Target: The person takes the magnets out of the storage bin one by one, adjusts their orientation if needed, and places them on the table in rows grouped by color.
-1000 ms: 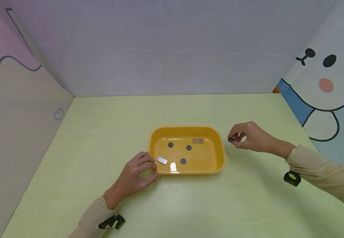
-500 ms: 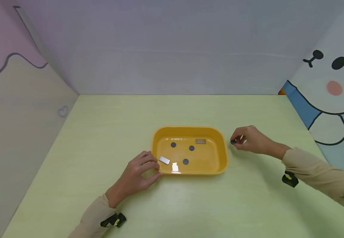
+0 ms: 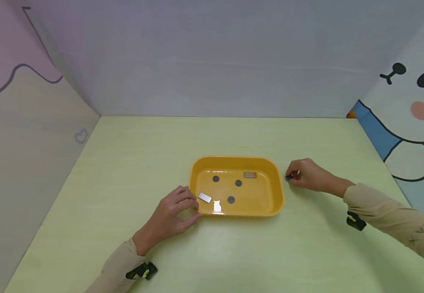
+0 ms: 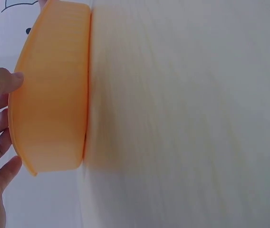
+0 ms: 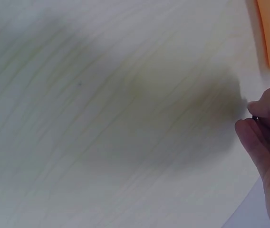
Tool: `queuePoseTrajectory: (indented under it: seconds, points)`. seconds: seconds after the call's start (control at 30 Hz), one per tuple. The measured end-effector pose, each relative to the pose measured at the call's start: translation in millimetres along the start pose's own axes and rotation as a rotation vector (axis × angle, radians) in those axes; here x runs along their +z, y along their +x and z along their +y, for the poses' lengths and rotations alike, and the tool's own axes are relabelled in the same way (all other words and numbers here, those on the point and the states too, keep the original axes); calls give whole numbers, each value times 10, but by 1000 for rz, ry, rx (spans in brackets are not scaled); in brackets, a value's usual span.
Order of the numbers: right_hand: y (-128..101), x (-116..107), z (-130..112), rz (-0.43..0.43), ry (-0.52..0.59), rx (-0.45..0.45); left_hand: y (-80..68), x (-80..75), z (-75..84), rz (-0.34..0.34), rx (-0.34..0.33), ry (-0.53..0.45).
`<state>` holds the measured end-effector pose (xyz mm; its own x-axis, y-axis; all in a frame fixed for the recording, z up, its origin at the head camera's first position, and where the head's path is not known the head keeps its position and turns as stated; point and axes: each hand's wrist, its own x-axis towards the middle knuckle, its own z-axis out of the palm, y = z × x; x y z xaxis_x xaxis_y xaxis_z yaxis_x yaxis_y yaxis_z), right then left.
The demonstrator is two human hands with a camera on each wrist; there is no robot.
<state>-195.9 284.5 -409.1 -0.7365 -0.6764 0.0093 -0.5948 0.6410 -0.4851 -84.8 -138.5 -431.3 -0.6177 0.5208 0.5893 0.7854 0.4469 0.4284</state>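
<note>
Pale green tabletop [image 3: 124,171]: left hand [image 3: 171,213] is steadying the yellow tray [image 3: 275,203], fingers curled on its rim, while right hand [image 3: 307,176] is pinching a dark disc [image 3: 288,177]; carrying it over the rim likely comes next.

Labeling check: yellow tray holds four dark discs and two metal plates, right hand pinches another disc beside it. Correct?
Not quite: the head view shows three dark discs in the yellow tray, not four. Two metal plates lie inside, and the right hand pinches another disc beside it.

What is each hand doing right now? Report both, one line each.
Left hand: thumb and fingers curled round the near left corner of the yellow tray, gripping its rim.
Right hand: pinches a small dark disc just right of the tray.
</note>
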Motion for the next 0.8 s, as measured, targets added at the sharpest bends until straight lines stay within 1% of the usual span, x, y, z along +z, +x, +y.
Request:
queuePoseTrajectory:
  seconds: [0.27, 0.5, 0.8]
  points:
    - [-9, 30, 29, 6, -14, -25, 13, -24, 33, -7, -19, -2]
    - [5, 57, -17, 0, -28, -52, -4, -31, 30, -4, -22, 3]
    - [24, 14, -89, -10, -38, -37, -11, -30, 30, -1, -23, 5]
